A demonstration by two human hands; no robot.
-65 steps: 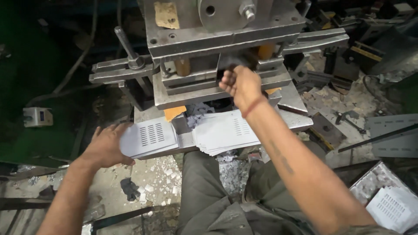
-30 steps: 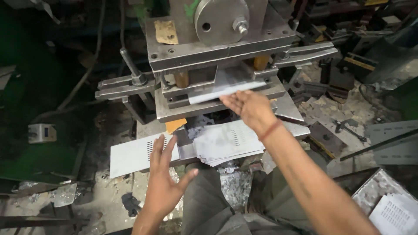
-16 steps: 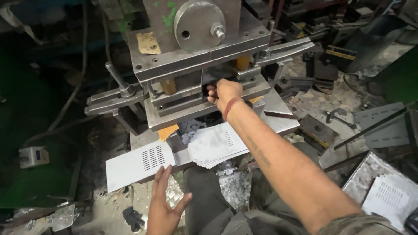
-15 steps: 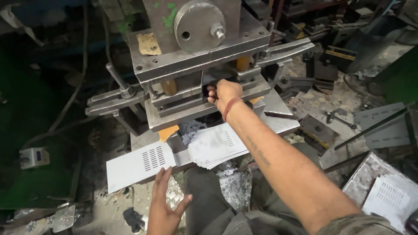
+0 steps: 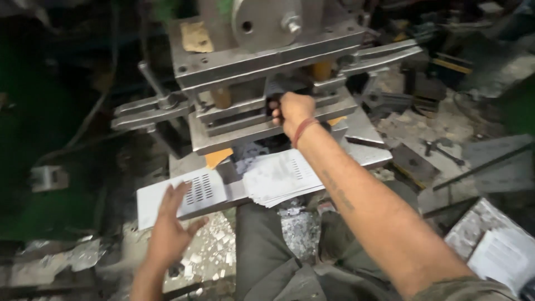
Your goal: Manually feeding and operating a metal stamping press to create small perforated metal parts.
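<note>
While the right hand (image 5: 294, 108) reaches into the grey press (image 5: 262, 72), fingers curled on something hidden, left hand (image 5: 170, 226) spread over a slotted white plate (image 5: 184, 196), lying flat, long axis left-right, stacked sheets (image 5: 281, 177) beside.

The right hand (image 5: 292, 108) fills the narrow slot in the press (image 5: 262, 72). At 7 o'clock the left hand (image 5: 170, 223) hovers over the slotted sheet (image 5: 184, 195). A sheet stack (image 5: 281, 178) blocks the counter (image 5: 368, 150) at 6 o'clock; levers (image 5: 150, 108) jut at 9 and 2.
</note>
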